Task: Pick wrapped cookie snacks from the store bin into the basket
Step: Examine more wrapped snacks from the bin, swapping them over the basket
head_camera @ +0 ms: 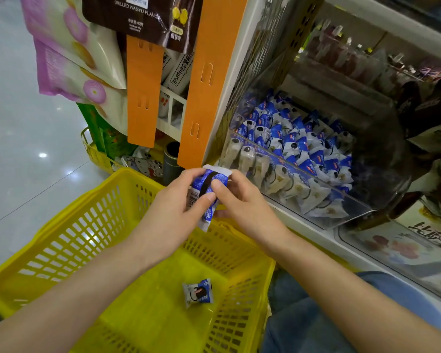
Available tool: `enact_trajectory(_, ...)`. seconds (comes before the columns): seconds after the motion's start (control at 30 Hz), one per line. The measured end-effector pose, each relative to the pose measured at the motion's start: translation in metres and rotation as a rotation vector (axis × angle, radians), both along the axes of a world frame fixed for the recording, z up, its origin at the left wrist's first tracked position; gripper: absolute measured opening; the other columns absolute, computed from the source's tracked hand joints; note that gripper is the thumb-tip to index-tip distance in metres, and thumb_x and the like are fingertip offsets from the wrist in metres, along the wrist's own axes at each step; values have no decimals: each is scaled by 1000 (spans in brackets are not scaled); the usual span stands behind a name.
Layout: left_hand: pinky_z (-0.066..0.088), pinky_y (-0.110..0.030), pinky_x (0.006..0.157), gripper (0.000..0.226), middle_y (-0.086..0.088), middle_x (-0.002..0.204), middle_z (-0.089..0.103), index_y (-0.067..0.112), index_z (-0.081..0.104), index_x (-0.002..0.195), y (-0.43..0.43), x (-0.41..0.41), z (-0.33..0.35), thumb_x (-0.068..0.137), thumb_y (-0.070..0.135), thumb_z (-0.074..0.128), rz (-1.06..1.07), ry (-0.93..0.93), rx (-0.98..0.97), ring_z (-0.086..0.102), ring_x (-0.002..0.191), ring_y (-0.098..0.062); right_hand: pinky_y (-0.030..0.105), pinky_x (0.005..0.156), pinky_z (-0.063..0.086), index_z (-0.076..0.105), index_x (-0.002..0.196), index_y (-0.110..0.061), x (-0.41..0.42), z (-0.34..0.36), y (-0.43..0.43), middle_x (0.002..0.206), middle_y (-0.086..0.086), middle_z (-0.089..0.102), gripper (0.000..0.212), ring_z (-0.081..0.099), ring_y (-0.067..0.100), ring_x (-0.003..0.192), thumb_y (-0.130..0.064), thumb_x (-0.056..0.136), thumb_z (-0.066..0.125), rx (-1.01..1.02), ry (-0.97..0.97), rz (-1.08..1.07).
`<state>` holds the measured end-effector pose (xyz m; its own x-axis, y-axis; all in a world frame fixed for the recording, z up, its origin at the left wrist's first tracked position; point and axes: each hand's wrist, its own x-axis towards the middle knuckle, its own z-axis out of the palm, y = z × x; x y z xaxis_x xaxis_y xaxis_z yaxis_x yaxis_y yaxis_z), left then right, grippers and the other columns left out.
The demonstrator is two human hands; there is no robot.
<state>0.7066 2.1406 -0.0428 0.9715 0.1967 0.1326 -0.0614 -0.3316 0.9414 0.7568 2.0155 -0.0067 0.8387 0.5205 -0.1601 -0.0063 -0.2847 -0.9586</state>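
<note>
A blue-and-white wrapped cookie snack is held above the far rim of the yellow basket. My left hand grips it from the left and my right hand pinches it from the right. Another wrapped snack lies on the basket floor. To the right, the clear plastic store bin holds several of the same blue-and-white snacks.
An orange shelf upright stands just behind the hands. Hanging snack bags fill the upper left. A second yellow basket with goods sits behind. My blue-jeaned knee is beside the basket; grey tiled floor lies left.
</note>
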Motion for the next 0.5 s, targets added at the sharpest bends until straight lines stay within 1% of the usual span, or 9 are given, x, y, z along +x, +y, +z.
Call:
enact_trajectory(0.07, 51, -14, 77, 34, 17, 104, 63, 35, 46, 124, 0, 0, 1, 93, 24, 51, -25, 4, -5, 61, 93, 2, 34, 77, 55, 51, 113, -5, 0, 0, 0, 110, 14, 61, 21, 61, 13, 91, -16, 96, 45, 12, 17, 3)
enact_trajectory(0.1, 50, -16, 73, 33, 15, 100, 64, 33, 47, 126, 0, -1, 1, 95, 22, 48, -25, 1, 10, 62, 89, -3, 35, 77, 55, 51, 112, -5, 1, -1, -1, 107, 13, 61, 19, 61, 14, 90, -15, 96, 45, 27, 21, -1)
enact_trajectory(0.17, 47, -26, 68, 31, 10, 93, 66, 31, 49, 125, 0, -1, 0, 97, 19, 42, 0, -16, 57, 61, 83, -14, 29, 71, 56, 52, 106, -11, 1, -3, 0, 97, 8, 62, 12, 62, 11, 81, -12, 96, 46, 67, 28, -11)
enact_trajectory(0.23, 47, -35, 66, 30, 8, 90, 67, 34, 50, 120, 1, -1, 0, 99, 18, 38, 25, -26, 76, 60, 78, -20, 24, 65, 55, 52, 99, -18, 1, -4, 1, 91, 4, 63, 9, 63, 6, 73, -12, 95, 47, 76, 11, -17)
enact_trajectory(0.33, 47, -39, 66, 29, 11, 87, 66, 43, 49, 109, 1, 0, 2, 99, 18, 36, 31, -29, 43, 61, 78, -20, 20, 60, 55, 52, 95, -24, 1, -5, 2, 88, -1, 64, 11, 63, 1, 67, -13, 95, 49, 56, -32, -22)
enact_trajectory(0.4, 50, -40, 68, 29, 13, 86, 66, 45, 49, 100, -1, 1, 3, 99, 19, 36, 50, -22, -2, 62, 78, -17, 20, 60, 55, 52, 95, -25, 3, -5, 2, 88, -2, 64, 12, 63, 1, 68, -14, 95, 48, 60, -32, -25)
enact_trajectory(0.47, 52, -43, 68, 22, 12, 83, 65, 40, 50, 95, 0, 3, 1, 99, 22, 38, 100, 8, -97, 63, 74, -14, 23, 65, 56, 52, 102, -26, 3, -3, 1, 95, -2, 64, 13, 64, 4, 75, -16, 95, 48, 62, -21, 4)
enact_trajectory(0.5, 51, -41, 67, 18, 11, 81, 64, 36, 50, 93, 1, 5, 0, 98, 24, 38, 128, 28, -157, 61, 71, -10, 26, 69, 56, 52, 108, -27, 3, -2, 1, 101, -4, 63, 17, 64, 5, 81, -17, 94, 50, 51, -23, 37)
